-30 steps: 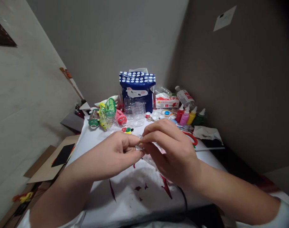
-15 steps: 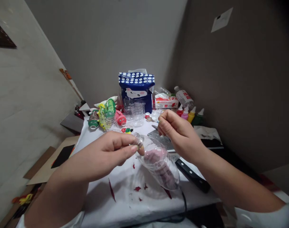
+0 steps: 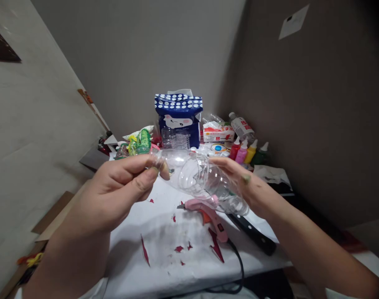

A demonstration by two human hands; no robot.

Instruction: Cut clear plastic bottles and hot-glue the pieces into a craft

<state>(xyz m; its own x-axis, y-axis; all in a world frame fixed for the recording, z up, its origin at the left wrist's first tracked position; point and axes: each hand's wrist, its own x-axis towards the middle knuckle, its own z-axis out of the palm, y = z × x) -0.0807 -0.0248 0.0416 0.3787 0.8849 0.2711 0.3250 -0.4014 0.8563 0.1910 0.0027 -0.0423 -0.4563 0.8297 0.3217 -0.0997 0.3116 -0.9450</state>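
A clear plastic bottle [image 3: 184,174] is held above the table, lying sideways with its lower end tilted down to the right. My left hand [image 3: 130,182] is closed around the bottle's neck. My right hand [image 3: 239,174] lies alongside the bottle's right part, fingers stretched out against or just behind it; whether it bears weight is unclear. Under the bottle, a pink hot glue gun [image 3: 212,214] rests on the white-covered table [image 3: 158,265], its nozzle to the left. A black knife handle [image 3: 254,234] is beside it, the blade mostly hidden.
Red scraps [image 3: 179,249] are scattered in front. A blue bag [image 3: 179,110], clear plastic cups [image 3: 177,139] and a wipes pack [image 3: 218,133] stand at the back. Paint bottles [image 3: 250,150] are at the right, painted green and yellow bottles [image 3: 141,142] at the left. A cable [image 3: 240,265] trails off the front.
The clear bottle has been raised and turned more level, uncovering the glue gun. My left hand moved left with its neck; my right hand went from a pinch to stretched fingers beside the bottle.
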